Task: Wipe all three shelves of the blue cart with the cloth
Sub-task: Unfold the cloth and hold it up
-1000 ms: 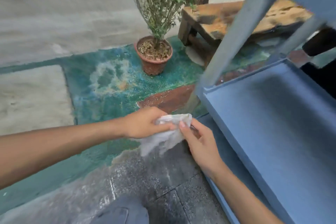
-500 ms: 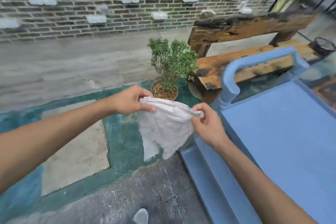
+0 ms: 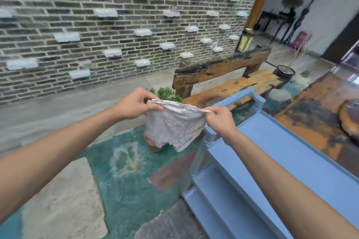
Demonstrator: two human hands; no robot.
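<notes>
Brick wall [image 3: 97,25] backs a patchy floor [image 3: 126,161]. At right stands the cart [image 3: 281,161], its shelves bare. Left of it, in the air, the cloth [image 3: 174,128] hangs stretched; left hand [image 3: 134,104] and right hand [image 3: 220,120] each pinch a top corner.

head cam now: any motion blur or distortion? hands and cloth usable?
Head view: the brick wall is smeared by motion blur, worst toward the left edge. Wide-angle bending curves the blue cart rails and stretches the forearms at the frame edges. The cloth, left hand and right hand are fairly sharp at centre. Lighting is soft daylight, with no hard shadows or glare.
</notes>
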